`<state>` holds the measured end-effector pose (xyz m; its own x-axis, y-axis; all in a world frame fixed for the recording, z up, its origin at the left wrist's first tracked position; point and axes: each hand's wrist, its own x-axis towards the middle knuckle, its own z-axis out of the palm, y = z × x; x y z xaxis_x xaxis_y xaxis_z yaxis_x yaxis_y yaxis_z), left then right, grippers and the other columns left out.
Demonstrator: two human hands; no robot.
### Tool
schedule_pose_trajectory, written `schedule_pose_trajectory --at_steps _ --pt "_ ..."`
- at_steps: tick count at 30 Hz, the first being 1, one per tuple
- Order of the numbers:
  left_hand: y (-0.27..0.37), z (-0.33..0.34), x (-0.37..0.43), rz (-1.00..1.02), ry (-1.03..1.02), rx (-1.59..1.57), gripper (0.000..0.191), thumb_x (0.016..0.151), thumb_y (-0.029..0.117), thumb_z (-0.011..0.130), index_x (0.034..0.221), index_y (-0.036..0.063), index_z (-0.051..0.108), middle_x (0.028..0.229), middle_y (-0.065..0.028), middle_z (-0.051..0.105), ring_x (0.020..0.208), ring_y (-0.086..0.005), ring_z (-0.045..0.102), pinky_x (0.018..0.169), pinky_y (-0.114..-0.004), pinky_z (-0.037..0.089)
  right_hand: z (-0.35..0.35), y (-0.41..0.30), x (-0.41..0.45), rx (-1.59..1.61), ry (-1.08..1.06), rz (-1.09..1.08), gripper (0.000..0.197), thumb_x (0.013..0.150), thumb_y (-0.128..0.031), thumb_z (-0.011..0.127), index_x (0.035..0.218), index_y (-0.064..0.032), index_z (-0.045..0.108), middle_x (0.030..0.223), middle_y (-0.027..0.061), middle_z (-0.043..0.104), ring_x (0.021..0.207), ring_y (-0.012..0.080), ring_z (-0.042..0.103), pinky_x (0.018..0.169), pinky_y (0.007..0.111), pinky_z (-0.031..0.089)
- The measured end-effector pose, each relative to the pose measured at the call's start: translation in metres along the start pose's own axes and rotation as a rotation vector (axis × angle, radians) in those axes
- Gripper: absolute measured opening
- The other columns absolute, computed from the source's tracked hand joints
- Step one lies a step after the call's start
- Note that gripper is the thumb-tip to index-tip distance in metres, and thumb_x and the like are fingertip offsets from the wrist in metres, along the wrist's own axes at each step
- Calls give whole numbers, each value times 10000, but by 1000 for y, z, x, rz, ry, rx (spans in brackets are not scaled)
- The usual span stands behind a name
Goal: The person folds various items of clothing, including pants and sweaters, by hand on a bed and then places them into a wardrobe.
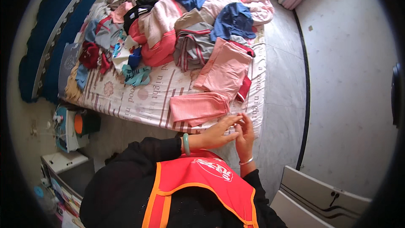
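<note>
My left hand (220,132), with a green bangle at the wrist, reaches across from the left. My right hand (245,136), with a silver-coloured bracelet, is raised beside it. The fingers of both meet or nearly meet over the bed's near right corner, and no object shows in either. Just beyond them a pink-and-white striped garment piece (199,107) lies folded flat on the bed sheet (142,101). Another pink garment piece (226,65) adjoins it, spread flat, with a red garment (244,89) partly under its right edge.
Heaped clothes cover the bed's far half, including a grey garment with red stripes (194,49), blue garments (232,22) and a pink blanket (161,19). Turquoise straps (136,75) lie nearer. White furniture (316,193) stands at lower right, a cabinet (65,161) at lower left.
</note>
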<state>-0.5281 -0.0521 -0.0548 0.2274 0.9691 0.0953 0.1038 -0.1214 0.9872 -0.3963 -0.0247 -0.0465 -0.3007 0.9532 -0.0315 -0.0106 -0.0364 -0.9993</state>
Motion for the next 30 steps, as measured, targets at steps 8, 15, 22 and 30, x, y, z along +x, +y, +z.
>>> schedule_pose_trajectory --at_steps 8,15,22,30 --pt "-81 2 -40 -346 54 153 572 809 272 534 1264 -5 323 1247 -212 343 1152 -297 371 943 -343 328 -16 131 13 -218 -427 292 339 855 -89 466 1182 -14 417 1069 109 544 884 153 558 737 262 460" --pt "-170 -13 -82 -715 334 158 584 748 261 574 1212 -29 371 1167 -261 407 1064 -365 424 910 -356 355 -43 223 30 -330 -463 565 348 820 -155 472 1119 21 454 976 169 593 789 221 609 674 303 483" --pt "-260 -46 -96 -935 388 318 646 690 231 599 1211 -63 357 1149 -288 425 1090 -385 405 938 -375 336 -82 300 74 -611 -302 534 313 754 -139 484 1030 3 534 930 207 600 872 314 586 760 359 455" --pt "-323 -91 -72 -877 304 439 615 696 203 596 1222 -16 365 1173 -257 414 1069 -378 427 924 -384 357 -85 323 133 -779 -179 548 358 725 -154 499 1047 2 514 933 214 591 873 342 570 768 381 444"
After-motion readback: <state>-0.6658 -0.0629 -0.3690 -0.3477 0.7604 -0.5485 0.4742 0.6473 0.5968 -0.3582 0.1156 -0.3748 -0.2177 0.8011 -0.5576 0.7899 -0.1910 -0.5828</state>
